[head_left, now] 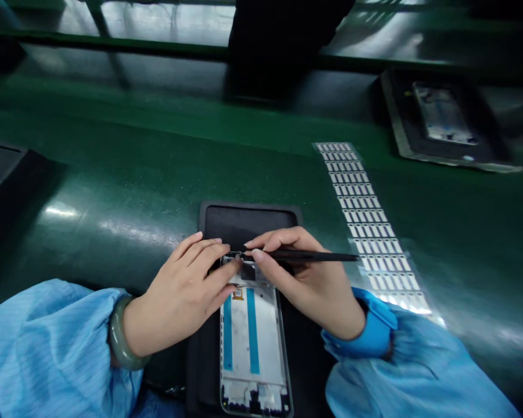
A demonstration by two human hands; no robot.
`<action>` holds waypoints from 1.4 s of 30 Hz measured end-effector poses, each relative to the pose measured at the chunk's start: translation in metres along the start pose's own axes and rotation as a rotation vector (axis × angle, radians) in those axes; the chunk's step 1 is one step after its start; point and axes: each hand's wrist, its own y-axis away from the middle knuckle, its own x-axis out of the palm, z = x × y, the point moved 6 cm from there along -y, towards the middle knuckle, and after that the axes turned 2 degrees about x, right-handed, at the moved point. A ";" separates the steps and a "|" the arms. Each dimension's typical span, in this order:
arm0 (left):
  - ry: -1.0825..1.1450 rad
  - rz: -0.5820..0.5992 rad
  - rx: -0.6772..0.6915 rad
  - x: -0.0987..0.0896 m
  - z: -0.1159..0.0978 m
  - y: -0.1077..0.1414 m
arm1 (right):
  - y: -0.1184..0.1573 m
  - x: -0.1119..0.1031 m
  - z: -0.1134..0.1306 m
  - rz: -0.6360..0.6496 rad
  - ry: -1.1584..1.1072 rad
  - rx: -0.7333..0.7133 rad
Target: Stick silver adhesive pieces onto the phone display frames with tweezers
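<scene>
A phone frame (239, 337), silvery with two blue strips along it, lies in a black tray (250, 208) in front of me. My left hand (185, 290) rests over its top left part, fingers spread, the fingertips touching the upper edge. Black tweezers (314, 256) are pinched in my right hand (311, 281), their tips pointing left at the top of the frame near my left fingertips. What lies right under the tips is too small to make out. A small orange-gold connector (237, 294) shows just below my left fingers.
To the right a long sheet of small white stickers (366, 215) lies on the green table (126, 157). Behind it another phone frame (444, 113) sits on a dark padded tray (490, 148). A dark box-like object (2, 168) stands at the left edge.
</scene>
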 end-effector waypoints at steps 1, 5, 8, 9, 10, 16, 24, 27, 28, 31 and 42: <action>0.000 0.001 0.000 0.000 0.000 0.000 | 0.000 0.000 0.000 0.001 0.007 -0.001; 0.005 0.005 -0.002 0.000 0.000 -0.001 | 0.000 0.001 0.000 0.000 0.038 -0.001; 0.009 0.010 -0.004 0.000 0.000 -0.001 | 0.000 0.001 0.000 -0.007 0.034 -0.005; 0.010 0.012 -0.004 0.001 0.000 0.000 | 0.000 0.001 0.000 -0.007 0.037 -0.008; 0.010 0.013 -0.006 0.001 0.000 0.000 | 0.000 0.001 0.001 -0.007 0.043 -0.013; 0.004 0.002 -0.001 0.001 0.000 0.000 | 0.002 0.002 0.003 -0.028 0.072 -0.051; 0.016 0.030 -0.015 0.000 0.000 0.000 | 0.003 0.004 0.017 -0.031 0.245 -0.182; 0.020 0.033 -0.014 0.001 -0.001 0.000 | 0.004 0.006 0.023 -0.034 0.339 -0.223; 0.020 0.030 -0.012 0.001 -0.001 0.000 | 0.005 0.006 0.025 -0.038 0.346 -0.227; 0.021 0.029 -0.013 0.001 -0.001 0.000 | 0.005 0.005 0.021 -0.064 0.247 -0.170; 0.027 0.027 -0.018 0.001 0.000 0.000 | 0.004 0.006 0.006 -0.062 0.127 -0.034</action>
